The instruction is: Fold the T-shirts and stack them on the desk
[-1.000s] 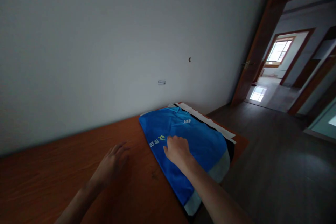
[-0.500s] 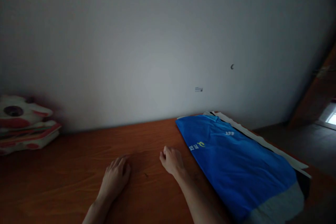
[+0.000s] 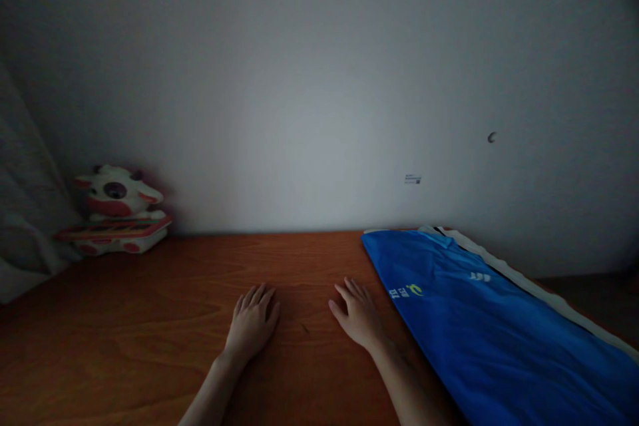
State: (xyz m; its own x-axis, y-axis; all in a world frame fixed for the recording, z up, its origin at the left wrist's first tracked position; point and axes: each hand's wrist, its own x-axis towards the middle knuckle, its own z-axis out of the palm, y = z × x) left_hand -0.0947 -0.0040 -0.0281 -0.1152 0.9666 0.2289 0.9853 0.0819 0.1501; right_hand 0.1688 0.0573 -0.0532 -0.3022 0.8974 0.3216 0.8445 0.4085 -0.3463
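Note:
My left hand (image 3: 252, 323) lies palm down on the brown wooden table (image 3: 299, 379), fingers stretched forward and holding nothing. Opposite it, my right hand (image 3: 358, 314) rests on the wood with its fingers spread and its thumb pointing left. A blue garment (image 3: 479, 333) with white and yellow prints lies folded flat to the right. My right hand is closest to its left edge, with a narrow strip of wood between them. A small dark mark (image 3: 305, 328) shows on the table between the two hands.
At the back left stands a cow-shaped toy keyboard (image 3: 120, 213). A pale curtain (image 3: 27, 180) hangs at the far left. Behind the table rises a grey wall (image 3: 309, 93) bearing a small label (image 3: 413, 179) and a dark crescent mark (image 3: 492, 137).
The view has turned left, so toy and garment appear further right and the curtain shows. My right hand's curled fingers have spread out; my left hand's fingers have stretched forward.

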